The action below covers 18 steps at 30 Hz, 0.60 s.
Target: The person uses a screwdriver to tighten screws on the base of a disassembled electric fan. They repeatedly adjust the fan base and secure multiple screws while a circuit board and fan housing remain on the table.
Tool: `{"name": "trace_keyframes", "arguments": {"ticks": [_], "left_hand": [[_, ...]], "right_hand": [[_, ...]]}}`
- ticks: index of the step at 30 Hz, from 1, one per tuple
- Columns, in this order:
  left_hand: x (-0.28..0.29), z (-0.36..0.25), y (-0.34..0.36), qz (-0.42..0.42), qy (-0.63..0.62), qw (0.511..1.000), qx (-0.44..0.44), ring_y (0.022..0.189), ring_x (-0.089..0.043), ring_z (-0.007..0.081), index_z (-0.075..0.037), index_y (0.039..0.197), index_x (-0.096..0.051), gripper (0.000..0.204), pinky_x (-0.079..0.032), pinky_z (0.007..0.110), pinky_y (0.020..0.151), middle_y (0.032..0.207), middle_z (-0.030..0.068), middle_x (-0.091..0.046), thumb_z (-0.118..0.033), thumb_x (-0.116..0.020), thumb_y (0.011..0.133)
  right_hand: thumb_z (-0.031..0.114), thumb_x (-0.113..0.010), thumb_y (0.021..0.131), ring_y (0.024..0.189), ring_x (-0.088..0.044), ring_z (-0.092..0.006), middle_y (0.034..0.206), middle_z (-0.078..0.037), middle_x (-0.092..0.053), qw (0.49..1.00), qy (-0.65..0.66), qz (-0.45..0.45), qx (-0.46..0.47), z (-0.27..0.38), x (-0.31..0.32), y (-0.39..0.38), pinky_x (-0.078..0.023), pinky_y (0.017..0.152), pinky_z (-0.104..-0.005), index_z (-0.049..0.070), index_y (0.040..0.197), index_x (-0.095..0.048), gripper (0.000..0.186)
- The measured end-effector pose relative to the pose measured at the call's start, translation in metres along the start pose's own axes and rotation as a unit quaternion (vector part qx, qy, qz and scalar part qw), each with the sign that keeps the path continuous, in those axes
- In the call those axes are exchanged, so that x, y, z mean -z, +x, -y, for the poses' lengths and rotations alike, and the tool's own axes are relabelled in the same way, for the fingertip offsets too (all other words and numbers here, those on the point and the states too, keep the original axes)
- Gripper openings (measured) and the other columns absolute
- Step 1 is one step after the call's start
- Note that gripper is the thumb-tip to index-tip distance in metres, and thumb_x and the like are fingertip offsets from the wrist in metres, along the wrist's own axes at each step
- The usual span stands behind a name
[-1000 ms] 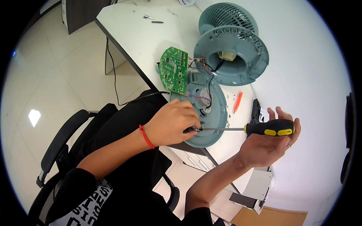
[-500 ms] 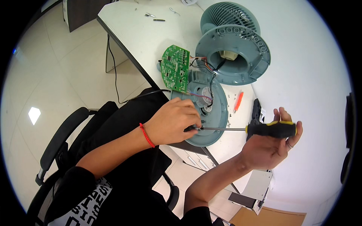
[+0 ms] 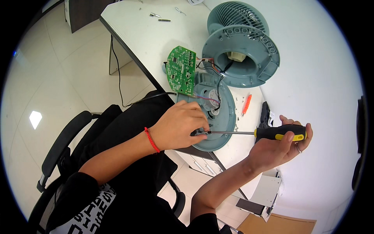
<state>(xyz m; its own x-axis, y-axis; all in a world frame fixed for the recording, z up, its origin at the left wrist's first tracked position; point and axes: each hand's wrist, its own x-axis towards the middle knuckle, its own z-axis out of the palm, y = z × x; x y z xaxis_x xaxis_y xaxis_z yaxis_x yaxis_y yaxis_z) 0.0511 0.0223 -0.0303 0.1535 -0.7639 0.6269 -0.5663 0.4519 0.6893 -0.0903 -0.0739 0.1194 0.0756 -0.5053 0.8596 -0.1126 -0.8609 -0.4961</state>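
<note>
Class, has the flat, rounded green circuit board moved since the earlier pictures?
No; the green circuit board keeps its place against the white, dark-edged tabletop.

Left fingers (image 3: 199, 120) together, right fingers (image 3: 309, 134) loosely curled.

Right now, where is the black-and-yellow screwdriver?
In the head view, right of centre, the screwdriver is in the right hand, its shaft pointing left across the round base toward the left hand.

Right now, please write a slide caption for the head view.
Right hand holds a black and yellow screwdriver, its shaft pointing to the left hand.
</note>
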Motion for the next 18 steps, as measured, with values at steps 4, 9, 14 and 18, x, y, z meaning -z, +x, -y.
{"name": "trace_keyframes", "arguments": {"ticks": [4, 9, 14, 18], "left_hand": [[-0.001, -0.001, -0.001, -0.003, 0.005, 1.0, 0.005, 0.102, -0.062, 0.0189, -0.013, 0.092, -0.074, 0.015, -0.044, 0.035, 0.087, 0.099, -0.005, -0.073, -0.019, -0.081, 0.081], [-0.002, -0.003, 0.002, -0.003, 0.002, 1.0, 0.001, 0.101, -0.063, 0.0201, -0.013, 0.092, -0.073, 0.013, -0.045, 0.036, 0.087, 0.098, -0.0042, -0.073, -0.017, -0.08, 0.081], [0.003, -0.003, 0.007, 0.001, -0.004, 1.0, 0.003, 0.097, -0.064, 0.0248, -0.009, 0.09, -0.073, 0.013, -0.048, 0.037, 0.085, 0.096, 0.0022, -0.074, -0.011, -0.081, 0.079], [0.002, -0.008, 0.015, 0.018, -0.007, 1.0, 0.0, 0.094, -0.066, 0.0279, -0.004, 0.091, -0.073, 0.016, -0.051, 0.037, 0.086, 0.098, 0.0069, -0.075, -0.006, -0.08, 0.078]], "right_hand": [[0.025, -0.049, 0.085, 0.107, -0.059, -0.0307, 0.112, -0.022, -0.063, 0.985, 0.16, 0.062, -0.005, -0.007, 0.019, 0.01, -0.043, 0.106, -0.0425, -0.004, 0.137, -0.049, 0.06], [0.019, -0.058, 0.094, 0.101, -0.062, -0.0232, 0.121, -0.018, -0.061, 0.993, 0.115, 0.033, 0.015, -0.005, 0.015, 0.008, -0.048, 0.1, -0.0387, -0.008, 0.13, -0.054, 0.045], [0.02, -0.056, 0.1, 0.108, -0.067, -0.0281, 0.118, -0.03, -0.066, 0.964, 0.226, 0.131, 0.055, -0.003, 0.012, 0.022, -0.053, 0.101, -0.0369, -0.013, 0.139, -0.049, 0.051], [0.016, -0.063, 0.098, 0.105, -0.068, -0.0262, 0.114, -0.024, -0.068, 0.975, 0.175, 0.115, 0.075, -0.004, 0.014, 0.014, -0.054, 0.095, -0.0342, -0.01, 0.137, -0.053, 0.049]]}}
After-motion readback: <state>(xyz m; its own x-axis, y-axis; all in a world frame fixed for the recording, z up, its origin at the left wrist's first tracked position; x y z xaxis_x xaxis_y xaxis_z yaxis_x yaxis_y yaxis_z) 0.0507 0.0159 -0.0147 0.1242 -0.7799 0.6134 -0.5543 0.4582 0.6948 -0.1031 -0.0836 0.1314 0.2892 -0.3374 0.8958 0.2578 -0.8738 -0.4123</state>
